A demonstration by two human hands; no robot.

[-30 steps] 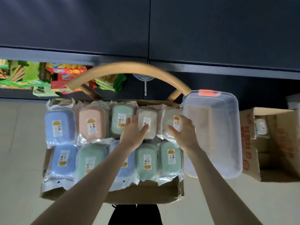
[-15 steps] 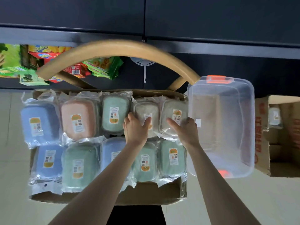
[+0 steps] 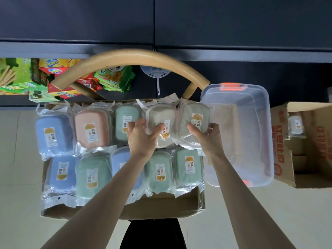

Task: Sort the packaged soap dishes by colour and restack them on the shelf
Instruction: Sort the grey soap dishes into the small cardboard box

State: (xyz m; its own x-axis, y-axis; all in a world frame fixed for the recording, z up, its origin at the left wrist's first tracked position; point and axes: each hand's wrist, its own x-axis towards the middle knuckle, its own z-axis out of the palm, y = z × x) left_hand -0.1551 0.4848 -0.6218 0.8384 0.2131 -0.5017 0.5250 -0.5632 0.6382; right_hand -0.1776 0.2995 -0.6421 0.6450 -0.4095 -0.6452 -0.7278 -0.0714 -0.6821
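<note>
Left hand [image 3: 142, 139] now grips the left beige pack [image 3: 161, 119] by its near edge, thumb over the wrap beside the label, fingers curled round the other side; 0.5 s ago it just lay on top. Right hand [image 3: 206, 139] does the same on the right beige pack [image 3: 195, 112]: thumb and curled fingers clamp its near edge. Both packs are now tilted, near ends lifted off the row and wrap bunched under my fingers; before, they lay flat with the rest. Right beige pack's right side sits against the left rim of the clear bin [image 3: 251, 97]. Everything else on the cardboard tray [image 3: 161, 209] is unchanged: back blue pack [image 3: 53, 133], pink pack [image 3: 91, 130] and back green pack [image 3: 125, 119] in the far row; front blue pack [image 3: 61, 171], front green pack [image 3: 93, 175], half-hidden blue pack [image 3: 120, 159] under my left forearm, mid-front green pack [image 3: 159, 173] and right-front green pack [image 3: 188, 166] in the near row. One pale pack [image 3: 295, 124] stays in the carton [image 3: 282, 141] right of the bin.
</note>
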